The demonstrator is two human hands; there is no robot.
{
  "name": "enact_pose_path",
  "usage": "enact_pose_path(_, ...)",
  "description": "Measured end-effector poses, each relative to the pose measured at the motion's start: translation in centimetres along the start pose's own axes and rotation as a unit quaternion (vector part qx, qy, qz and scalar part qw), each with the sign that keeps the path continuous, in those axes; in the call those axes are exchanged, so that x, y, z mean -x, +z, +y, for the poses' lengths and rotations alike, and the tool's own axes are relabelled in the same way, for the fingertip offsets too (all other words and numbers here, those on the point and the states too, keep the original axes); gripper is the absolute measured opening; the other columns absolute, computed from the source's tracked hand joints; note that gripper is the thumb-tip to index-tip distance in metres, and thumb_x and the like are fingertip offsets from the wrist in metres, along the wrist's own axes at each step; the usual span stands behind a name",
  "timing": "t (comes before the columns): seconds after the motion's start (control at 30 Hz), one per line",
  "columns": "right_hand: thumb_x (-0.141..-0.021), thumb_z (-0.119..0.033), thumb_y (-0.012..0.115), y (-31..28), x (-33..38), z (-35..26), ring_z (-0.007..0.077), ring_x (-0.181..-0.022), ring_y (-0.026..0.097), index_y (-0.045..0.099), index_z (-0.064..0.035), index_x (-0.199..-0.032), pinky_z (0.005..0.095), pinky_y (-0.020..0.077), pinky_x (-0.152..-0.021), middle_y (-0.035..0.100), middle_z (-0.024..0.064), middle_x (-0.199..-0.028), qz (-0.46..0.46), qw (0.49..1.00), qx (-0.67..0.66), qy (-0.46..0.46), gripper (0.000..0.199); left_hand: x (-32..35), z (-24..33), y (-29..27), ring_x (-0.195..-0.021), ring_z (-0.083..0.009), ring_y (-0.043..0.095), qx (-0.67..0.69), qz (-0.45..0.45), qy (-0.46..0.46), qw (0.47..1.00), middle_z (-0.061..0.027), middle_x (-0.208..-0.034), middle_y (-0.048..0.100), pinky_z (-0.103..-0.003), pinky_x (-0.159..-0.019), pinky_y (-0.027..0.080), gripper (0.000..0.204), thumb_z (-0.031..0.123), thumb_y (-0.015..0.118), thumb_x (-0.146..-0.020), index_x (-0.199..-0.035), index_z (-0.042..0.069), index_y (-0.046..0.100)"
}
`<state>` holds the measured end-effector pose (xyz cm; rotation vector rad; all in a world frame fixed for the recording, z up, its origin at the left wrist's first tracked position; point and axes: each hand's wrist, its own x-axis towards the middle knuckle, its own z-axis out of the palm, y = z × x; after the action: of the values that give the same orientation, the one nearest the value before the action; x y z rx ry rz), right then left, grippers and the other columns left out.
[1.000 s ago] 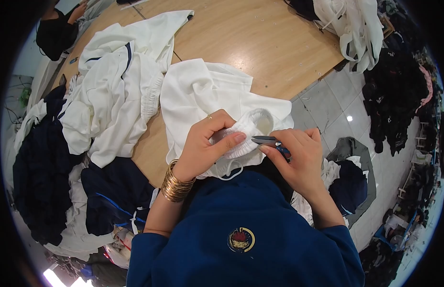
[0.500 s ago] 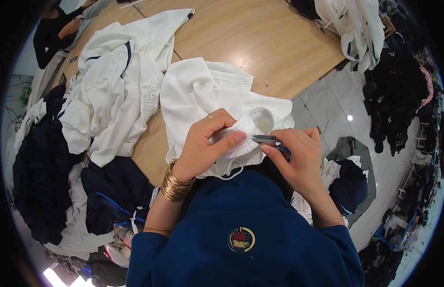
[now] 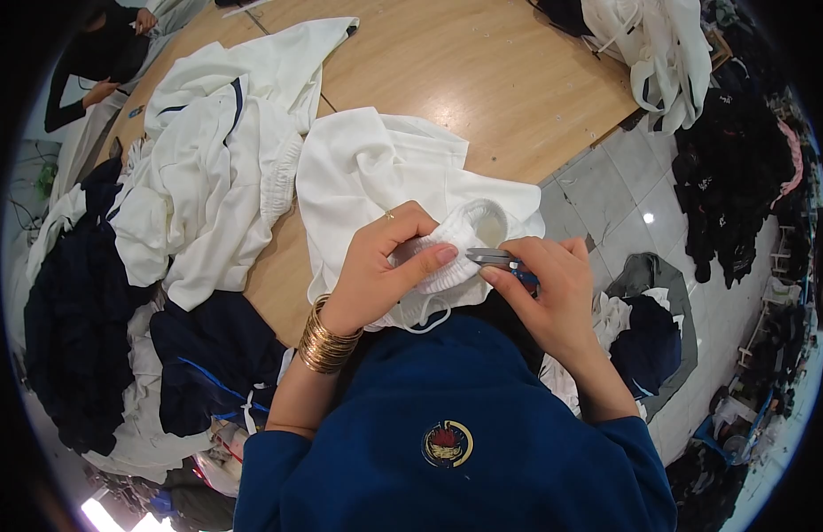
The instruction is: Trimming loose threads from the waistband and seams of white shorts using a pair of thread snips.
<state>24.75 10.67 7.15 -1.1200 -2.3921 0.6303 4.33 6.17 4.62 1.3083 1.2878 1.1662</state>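
Observation:
My left hand point(image 3: 385, 262) pinches the gathered elastic waistband point(image 3: 463, 238) of a white garment between thumb and fingers. A white drawstring point(image 3: 426, 321) loops out below that hand. In my right hand point(image 3: 553, 288) is a pair of thread snips point(image 3: 498, 258) with grey blades and a blue handle. The tips of the blades meet the waistband just beside my left thumb. The rest of the white garment point(image 3: 358, 168) spreads over the table's near edge. My right fingers partly hide the snips' handle.
More white garments point(image 3: 212, 168) with dark trim lie heaped on the wooden table point(image 3: 411, 62), left of the held one. Navy clothes point(image 3: 74, 310) hang at the left. White garments point(image 3: 651, 53) sit at the far right corner. Across the table, far left, is a co-worker point(image 3: 110, 49).
The snips have turned slightly in my right hand, at nearly the same spot on the waistband. My left hand stays put. The co-worker's hands and arms have shifted.

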Motion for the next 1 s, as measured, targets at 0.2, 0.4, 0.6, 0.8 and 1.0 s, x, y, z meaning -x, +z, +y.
enact_pose_path(0.2,-0.079,-0.028,0.069,0.8,0.3,0.6,0.0136,-0.057,0.047,0.063,-0.0069,-0.090,0.0279,0.0331,-0.066,0.058,0.0016,-0.065,-0.057,0.960,-0.236,0.142,0.025,0.0,-0.1,0.0,-0.063,-0.0056,0.044,0.007,-0.010,-0.003,1.000,-0.0003,-0.075,0.051,-0.020,-0.056,0.035,0.015,0.014,0.067,-0.082,-0.083,0.001,0.060)
enact_pose_path(0.4,-0.077,-0.030,0.070,0.5,-0.1,0.6,0.0123,-0.058,0.047,0.063,-0.0073,-0.092,0.0267,0.0339,-0.065,0.058,0.0012,-0.068,-0.004,0.964,-0.231,0.129,0.028,0.0,0.2,-0.1,-0.064,-0.0045,0.044,0.032,-0.016,-0.027,0.999,0.0007,-0.076,0.051,-0.019,-0.056,0.035,0.015,0.015,0.065,-0.083,-0.085,0.001,0.061)
enact_pose_path(0.6,-0.070,-0.025,0.076,0.3,-0.3,-0.5,0.0101,-0.054,0.047,0.065,-0.0122,-0.092,0.0252,0.0316,-0.063,0.058,-0.0034,-0.070,0.075,0.985,-0.151,0.023,0.028,0.0,-0.2,0.1,-0.064,-0.0039,0.043,0.034,-0.010,-0.035,0.999,0.0012,-0.075,0.051,-0.019,-0.057,0.035,0.015,0.015,0.064,-0.084,-0.085,0.000,0.060)
enact_pose_path(0.8,-0.062,-0.001,0.069,2.5,-0.2,-0.6,0.0101,-0.052,0.047,0.066,-0.0135,-0.089,0.0251,0.0290,-0.061,0.055,-0.0047,-0.066,0.115,0.979,-0.166,-0.016,0.030,-0.1,0.4,1.4,-0.062,-0.0014,0.041,0.103,-0.007,-0.104,0.989,0.0044,-0.070,0.052,-0.018,-0.054,0.034,0.017,0.017,0.062,-0.086,-0.083,0.000,0.060)
enact_pose_path(1.0,-0.061,0.007,0.063,3.2,-0.6,-0.1,0.0131,-0.057,0.047,0.061,-0.0083,-0.088,0.0270,0.0318,-0.061,0.061,-0.0021,-0.075,0.113,0.985,-0.113,-0.065,0.031,-0.4,0.0,1.3,-0.060,-0.0001,0.039,0.135,0.011,-0.127,0.983,0.0067,-0.066,0.051,-0.018,-0.051,0.031,0.021,0.021,0.061,-0.088,-0.082,0.001,0.061)
